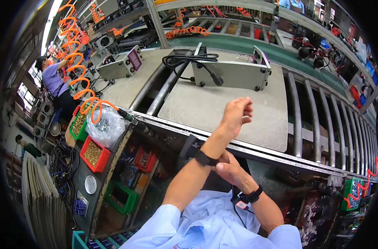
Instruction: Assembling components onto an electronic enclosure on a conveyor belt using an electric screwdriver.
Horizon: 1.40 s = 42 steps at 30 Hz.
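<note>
Roller conveyor runs left to right, steel rollers bare at the right end. Two flat grey pallet boards ride on it. Near board carries a grey metal unit at its far edge, lying on its side, with a coiled black cable piled on the far-left corner and trailing over the unit's face. Left board carries a second grey unit with a purple end panel, also towards the far edge. Bare rollers show in the gap between the boards. Green belt runs parallel behind the far edge. Side worktop, lower left: red bins of brass-coloured small parts, clear bag of parts, green bin.
</note>
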### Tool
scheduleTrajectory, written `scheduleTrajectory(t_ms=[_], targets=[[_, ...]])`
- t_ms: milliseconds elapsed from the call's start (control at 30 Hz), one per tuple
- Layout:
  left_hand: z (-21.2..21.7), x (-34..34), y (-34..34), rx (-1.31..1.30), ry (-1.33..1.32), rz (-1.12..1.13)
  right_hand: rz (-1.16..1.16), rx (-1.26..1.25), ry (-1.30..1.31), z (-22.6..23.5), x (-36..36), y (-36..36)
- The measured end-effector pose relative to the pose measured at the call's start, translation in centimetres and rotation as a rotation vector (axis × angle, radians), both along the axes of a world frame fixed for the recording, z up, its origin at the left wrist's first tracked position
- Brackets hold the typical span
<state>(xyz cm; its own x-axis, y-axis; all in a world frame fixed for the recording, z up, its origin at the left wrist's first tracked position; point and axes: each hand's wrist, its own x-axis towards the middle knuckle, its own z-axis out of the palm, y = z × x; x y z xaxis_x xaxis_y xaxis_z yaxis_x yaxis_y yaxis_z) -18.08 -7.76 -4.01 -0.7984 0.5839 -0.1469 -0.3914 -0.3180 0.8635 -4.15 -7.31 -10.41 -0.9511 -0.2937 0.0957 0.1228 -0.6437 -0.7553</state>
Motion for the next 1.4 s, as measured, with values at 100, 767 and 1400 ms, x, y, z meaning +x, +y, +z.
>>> scheduleTrajectory(t_ms=[100, 767, 1400], targets=[[-0.1, -2.2, -1.2, 0.412, -0.495, -0.121, -0.046, 0.053, -0.017, -1.1, 0.5, 1.6], [-0.3, 13.1, -2.5, -0.173, 0.295, -1.250, 0.290, 0.221, -0.176, 0.5, -0.8, 4.8], [9.9, 2.5, 2.4, 0.087, 1.158, 0.184, 0.082, -0.087, 0.020, 3.1, -6.2, 4.0]])
